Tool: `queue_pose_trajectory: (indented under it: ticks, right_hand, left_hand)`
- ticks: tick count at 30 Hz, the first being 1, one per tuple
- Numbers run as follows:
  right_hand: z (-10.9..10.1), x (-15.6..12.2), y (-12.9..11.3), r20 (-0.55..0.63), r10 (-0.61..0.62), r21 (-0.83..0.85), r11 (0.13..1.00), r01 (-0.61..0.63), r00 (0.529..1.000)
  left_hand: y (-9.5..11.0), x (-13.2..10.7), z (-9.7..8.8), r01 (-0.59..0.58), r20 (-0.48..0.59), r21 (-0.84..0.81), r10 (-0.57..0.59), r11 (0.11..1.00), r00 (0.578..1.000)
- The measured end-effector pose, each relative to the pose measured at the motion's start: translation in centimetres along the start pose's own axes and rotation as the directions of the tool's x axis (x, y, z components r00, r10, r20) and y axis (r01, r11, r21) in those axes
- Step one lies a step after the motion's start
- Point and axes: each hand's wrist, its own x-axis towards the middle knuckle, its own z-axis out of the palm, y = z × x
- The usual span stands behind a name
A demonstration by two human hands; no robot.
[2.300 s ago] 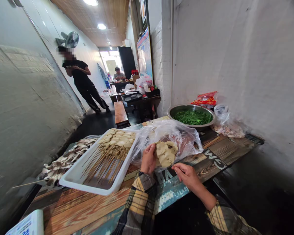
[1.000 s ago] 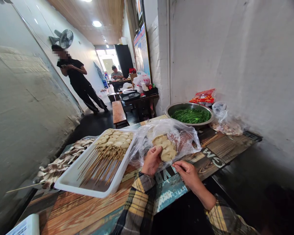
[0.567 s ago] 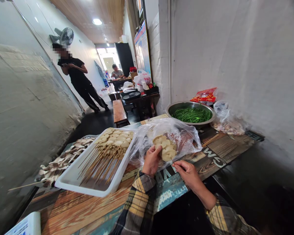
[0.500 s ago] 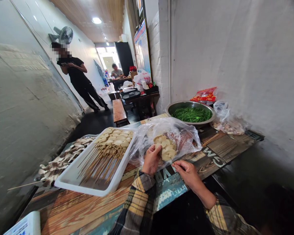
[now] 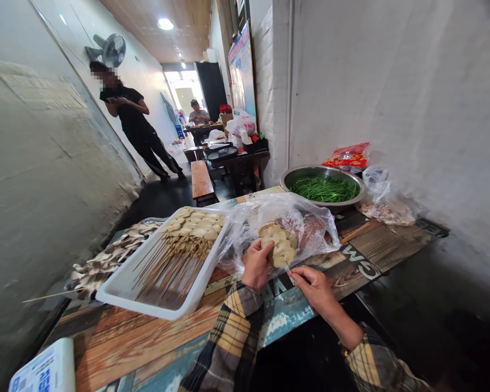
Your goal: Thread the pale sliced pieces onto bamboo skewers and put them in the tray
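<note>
Pale, round, thin food slices (image 5: pixel 283 251) overlap in a small stack in front of me, their kind unclear. My left hand (image 5: pixel 256 265) is closed on their left edge, thumb on top. From the right, my right hand (image 5: pixel 313 287) pinches a thin skewer (image 5: pixel 288 266) whose upper part runs into the slices. Just behind them spreads a clear plastic bag (image 5: pixel 324 231) with some contents that I cannot make out. To the left, a white tray (image 5: pixel 136 310) holds many bamboo skewers (image 5: pixel 173 267) with similar pale slices (image 5: pixel 198 222) at their far ends.
Left of the tray lie skewered mushrooms (image 5: pixel 106 261), one stick jutting out. A metal bowl of green stalks (image 5: pixel 324 189), a red packet (image 5: pixel 347 157) and a bag of pale pieces (image 5: pixel 392 207) stand back right. A white box (image 5: pixel 44 367) is front left. Two people are farther off.
The view has shifted slightly, so the scene sits a little to the right. Both hands keep their hold on the slices and the skewer, with hardly any movement.
</note>
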Motion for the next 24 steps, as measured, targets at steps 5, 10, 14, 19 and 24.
queue_pose_trajectory:
  ticks: [5, 10, 14, 19, 24]
  right_hand:
    - [0.0, -0.5, 0.5, -0.002, 0.07, 0.031, 0.997, -0.07, 0.998]
    - [0.1, -0.8, 1.2, 0.032, 0.171, 0.11, 0.979, -0.173, 0.985]
    - [-0.3, -0.8, 1.1, 0.001, 0.209, 0.112, 0.972, -0.208, 0.978]
    - [-2.0, -0.2, -0.7, -0.046, 0.21, 0.078, 0.975, -0.207, 0.977]
    - [-0.6, 2.5, -6.5, 0.122, 0.176, 0.108, 0.976, -0.189, 0.977]
  left_hand:
    - [-0.1, -0.5, 0.1, 0.036, 0.055, -0.039, -0.033, 0.999, 0.998]
    - [-0.8, -0.5, -0.2, -0.028, 0.025, -0.045, 0.029, 0.999, 0.999]
    - [-1.1, -0.2, -0.6, -0.046, 0.001, -0.01, 0.046, 0.999, 0.999]
    - [-1.2, 0.1, -0.9, 0.005, 0.021, -0.048, -0.004, 0.999, 1.0]
    - [-1.1, -0.1, -0.5, 0.036, 0.019, -0.055, -0.035, 0.998, 0.999]
